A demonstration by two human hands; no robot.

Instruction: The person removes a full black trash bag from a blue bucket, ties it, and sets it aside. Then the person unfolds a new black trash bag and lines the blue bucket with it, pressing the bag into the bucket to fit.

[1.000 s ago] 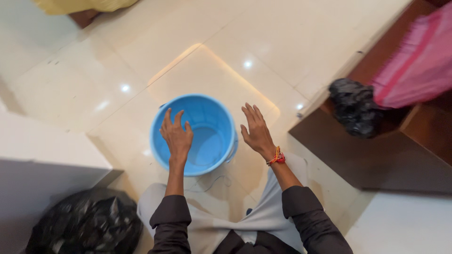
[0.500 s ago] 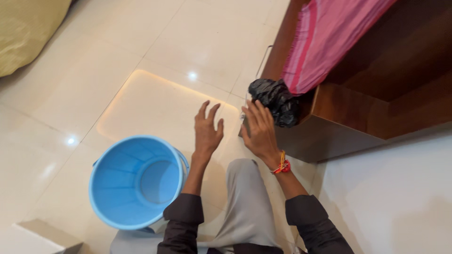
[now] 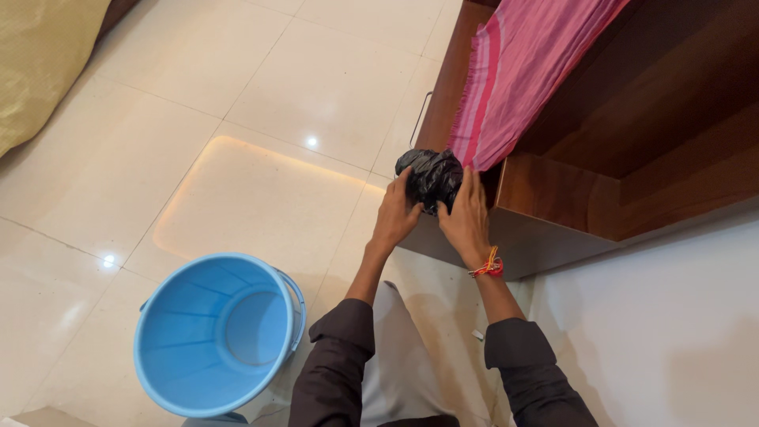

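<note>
Hands clasp a crumpled black plastic bag (image 3: 429,179) at the edge of the brown wooden shelf (image 3: 553,198): left hand (image 3: 395,215) and right hand (image 3: 466,217) press its sides, beneath a hanging pink striped cloth (image 3: 522,71); a round blue plastic bucket (image 3: 170,336) stands well apart on the floor.

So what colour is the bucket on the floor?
The bucket is light blue, inside and out, with nothing in it. The head view shows it best.
</note>
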